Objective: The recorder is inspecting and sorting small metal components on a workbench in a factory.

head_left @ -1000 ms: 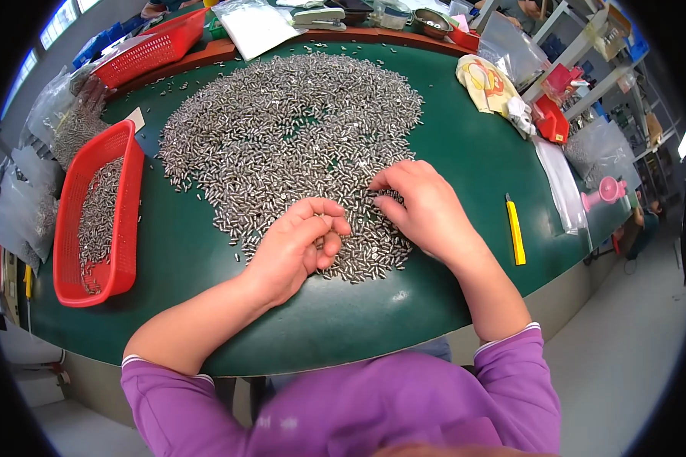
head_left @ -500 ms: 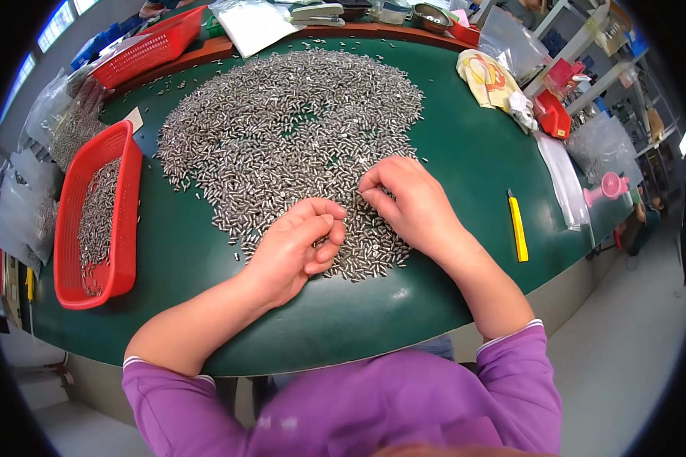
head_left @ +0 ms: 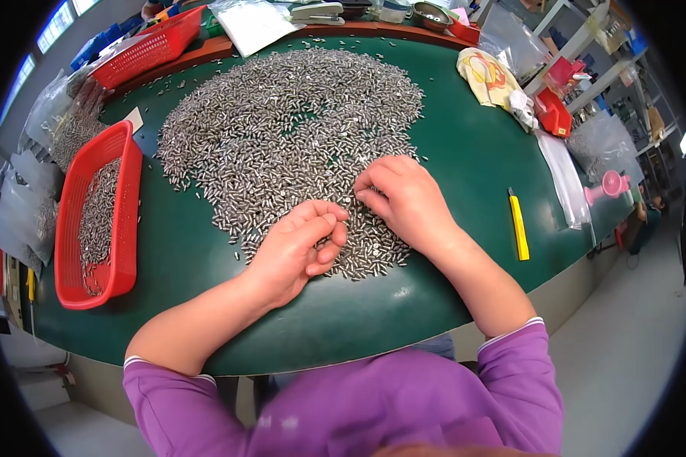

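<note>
A broad heap of small, shiny metal pins point(head_left: 282, 122) spreads over the green tabletop point(head_left: 465, 167). My left hand point(head_left: 291, 247) rests at the heap's near edge, palm partly turned up. Its fingers are curled, the thumb lying against the index finger; what they hold, if anything, is hidden. Just to the right, my right hand point(head_left: 408, 199) reaches over the pins from the near right side. Thumb and index finger close toward each other at the heap's surface, and anything between them is too small to make out. The hands are apart, with loose pins between them.
A red plastic basket point(head_left: 123, 263) holding more pins stands on the left. To the right lie a yellow cutter knife point(head_left: 518, 227), clear plastic bags point(head_left: 562, 179) and a printed cloth point(head_left: 486, 76). A pink fan-like object point(head_left: 610, 185) and a red bin point(head_left: 554, 113) sit beyond.
My right hand has shifted slightly left over the pins. My left hand has barely moved, its fingers still curled.
</note>
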`<move>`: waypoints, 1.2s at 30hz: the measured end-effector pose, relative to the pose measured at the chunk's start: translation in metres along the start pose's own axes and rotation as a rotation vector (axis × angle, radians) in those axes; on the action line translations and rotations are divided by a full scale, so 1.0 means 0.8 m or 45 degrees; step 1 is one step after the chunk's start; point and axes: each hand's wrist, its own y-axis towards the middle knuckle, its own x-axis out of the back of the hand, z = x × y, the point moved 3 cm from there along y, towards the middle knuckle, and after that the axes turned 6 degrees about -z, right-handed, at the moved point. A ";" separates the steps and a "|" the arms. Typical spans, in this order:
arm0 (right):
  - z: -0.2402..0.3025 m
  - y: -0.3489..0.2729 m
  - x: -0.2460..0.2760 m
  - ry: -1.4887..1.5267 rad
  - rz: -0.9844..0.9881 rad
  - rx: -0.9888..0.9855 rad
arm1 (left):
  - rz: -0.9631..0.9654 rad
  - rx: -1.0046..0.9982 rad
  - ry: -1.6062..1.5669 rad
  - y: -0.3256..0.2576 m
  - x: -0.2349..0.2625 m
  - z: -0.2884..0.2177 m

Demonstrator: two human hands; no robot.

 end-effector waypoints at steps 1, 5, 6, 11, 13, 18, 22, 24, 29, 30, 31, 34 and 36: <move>0.000 0.000 0.003 0.011 -0.032 -0.018 | -0.001 -0.002 0.002 0.000 0.000 0.000; -0.004 -0.005 -0.003 0.041 -0.026 0.007 | 0.043 -0.005 -0.014 0.001 0.002 0.000; -0.005 -0.004 -0.005 0.015 0.016 0.016 | 0.044 -0.003 -0.011 0.001 0.002 0.000; 0.000 -0.004 -0.003 -0.062 0.063 0.010 | 0.064 -0.011 -0.025 0.001 0.003 -0.001; -0.002 -0.005 0.001 -0.041 0.069 -0.008 | 0.052 -0.016 -0.028 0.003 0.002 0.000; 0.001 -0.005 0.002 -0.118 0.095 -0.010 | 0.036 -0.035 -0.003 0.003 0.003 0.000; 0.012 0.003 0.005 0.150 -0.096 -0.067 | 0.023 -0.038 -0.013 0.003 0.003 0.000; 0.022 0.003 0.011 0.535 -0.046 -0.142 | 0.050 -0.054 -0.022 0.004 0.003 0.002; 0.028 -0.001 0.012 0.654 0.039 -0.174 | 0.042 -0.038 -0.021 0.005 0.005 0.004; 0.025 0.000 0.013 0.657 0.038 -0.175 | 0.032 -0.039 -0.016 0.005 0.006 0.005; 0.024 0.002 0.015 0.494 -0.013 -0.076 | 0.029 -0.037 -0.015 0.005 0.007 0.004; 0.019 -0.001 0.012 0.256 -0.116 -0.020 | 0.036 -0.040 0.012 0.004 0.007 0.002; 0.004 -0.007 -0.005 0.071 0.102 -0.005 | 0.018 -0.018 -0.052 0.003 0.005 0.002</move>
